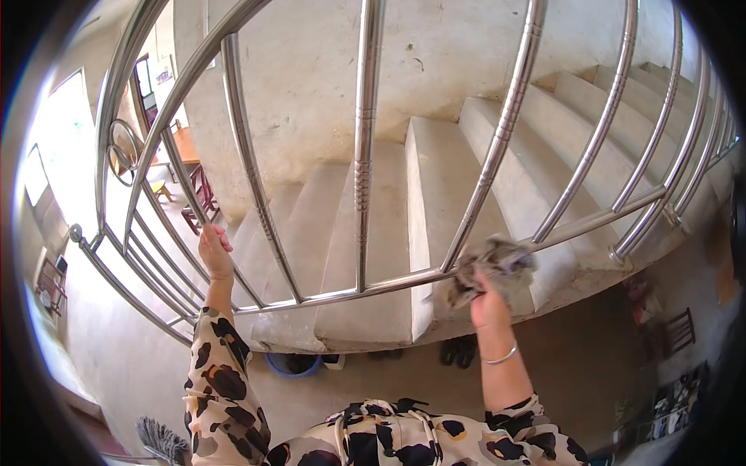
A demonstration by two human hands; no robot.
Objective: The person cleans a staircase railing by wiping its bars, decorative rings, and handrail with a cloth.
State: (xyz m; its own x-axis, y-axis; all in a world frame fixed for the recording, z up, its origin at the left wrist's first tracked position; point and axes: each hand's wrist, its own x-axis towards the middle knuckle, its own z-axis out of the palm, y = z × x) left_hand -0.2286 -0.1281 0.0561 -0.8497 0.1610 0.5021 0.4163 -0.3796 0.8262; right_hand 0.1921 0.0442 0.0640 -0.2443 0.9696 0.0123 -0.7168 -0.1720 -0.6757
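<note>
A curved metal railing [362, 163] with upright bars stands in front of the concrete stairs [443, 202]. On the left, my left hand [215, 247] is wrapped round one of its upright bars. My right hand [489, 301] grips a crumpled grey-brown cloth [497, 268], which lies against the lower rail close to the foot of a bar. The cloth hides part of that rail and some of my fingertips. A bracelet circles my right wrist.
Below the stair edge are a blue basin [293, 365] and dark shoes [458, 352]. A grey fluffy duster [162, 439] is at the lower left. Chairs [200, 198] stand beyond the railing at left, and another chair [681, 330] is at the right.
</note>
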